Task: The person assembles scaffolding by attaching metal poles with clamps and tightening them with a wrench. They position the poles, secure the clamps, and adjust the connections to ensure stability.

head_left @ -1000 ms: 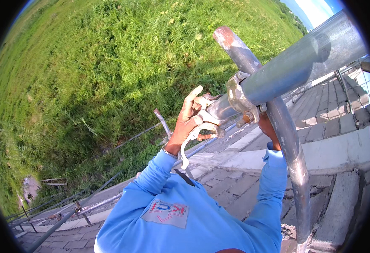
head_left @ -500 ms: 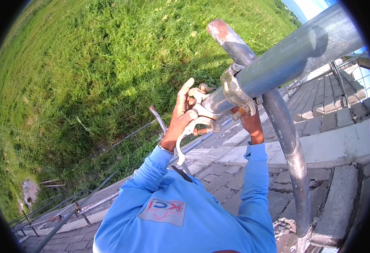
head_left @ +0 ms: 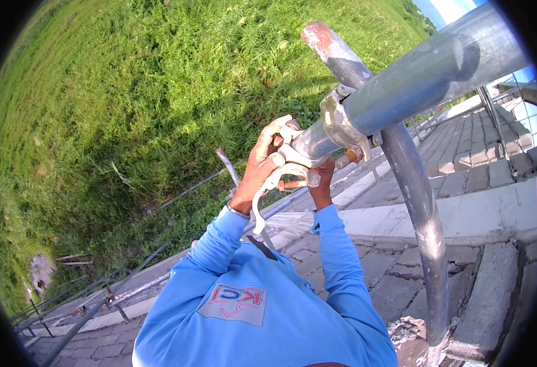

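Observation:
A loose scaffold coupler sits around the near end of a thick grey steel pipe, its curved jaw hanging down unfastened and a rusty bolt beside it. My left hand is closed on the coupler's left side, thumb and fingers against the metal. From below, my right hand reaches to the coupler's right side, under the pipe; its fingers are partly hidden but appear closed on it. Just farther along, a second coupler clamps the pipe to a bent grey pole.
Grey block paving and a pale concrete strip slope away below on the right. Tall green grass covers the left. Scaffold rails run along the lower left, and a short rusty-tipped pipe end sticks up near my left wrist.
My right hand has moved left along the pipe, from under the second coupler to the loose one. My left hand stays on the loose coupler, which has shifted slightly.

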A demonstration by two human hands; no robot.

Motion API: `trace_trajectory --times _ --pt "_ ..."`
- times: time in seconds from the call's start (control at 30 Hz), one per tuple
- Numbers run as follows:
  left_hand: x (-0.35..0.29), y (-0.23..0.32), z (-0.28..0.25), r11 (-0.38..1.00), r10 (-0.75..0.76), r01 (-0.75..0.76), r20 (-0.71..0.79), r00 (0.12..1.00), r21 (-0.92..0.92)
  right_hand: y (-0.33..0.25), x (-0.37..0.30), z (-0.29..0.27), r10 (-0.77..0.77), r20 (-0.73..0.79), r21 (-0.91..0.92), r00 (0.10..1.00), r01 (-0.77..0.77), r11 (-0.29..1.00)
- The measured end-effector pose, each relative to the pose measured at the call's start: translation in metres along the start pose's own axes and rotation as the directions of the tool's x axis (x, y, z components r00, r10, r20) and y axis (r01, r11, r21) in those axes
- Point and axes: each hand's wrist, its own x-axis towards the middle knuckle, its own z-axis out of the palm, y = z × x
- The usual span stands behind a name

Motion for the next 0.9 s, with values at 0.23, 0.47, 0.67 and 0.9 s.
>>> trace_trajectory --times 0.23,0.47,0.67,0.9 --pt "0.003 -0.011 -0.004 0.998 0.052 -0.052 0.010 0.999 0.025 -0.128 0.067 -0.063 0.175 0.289 -0.474 0.941 -0.018 0.880" --pt "0.002 -0.012 -0.006 1.000 -0.010 0.010 0.000 1.000 0.024 -0.227 0.118 -0.082 0.089 0.453 -0.724 0.887 0.308 0.617" --pt "0.002 -0.008 -0.003 0.999 -0.011 0.013 -0.035 0.999 0.042 -0.219 0.125 -0.086 0.011 0.422 -0.720 0.906 0.328 0.612" --pt "0.002 -0.008 -0.005 0.998 0.008 -0.009 0.018 1.000 0.056 -0.175 0.111 -0.096 0.068 0.344 -0.725 0.936 0.219 0.653"
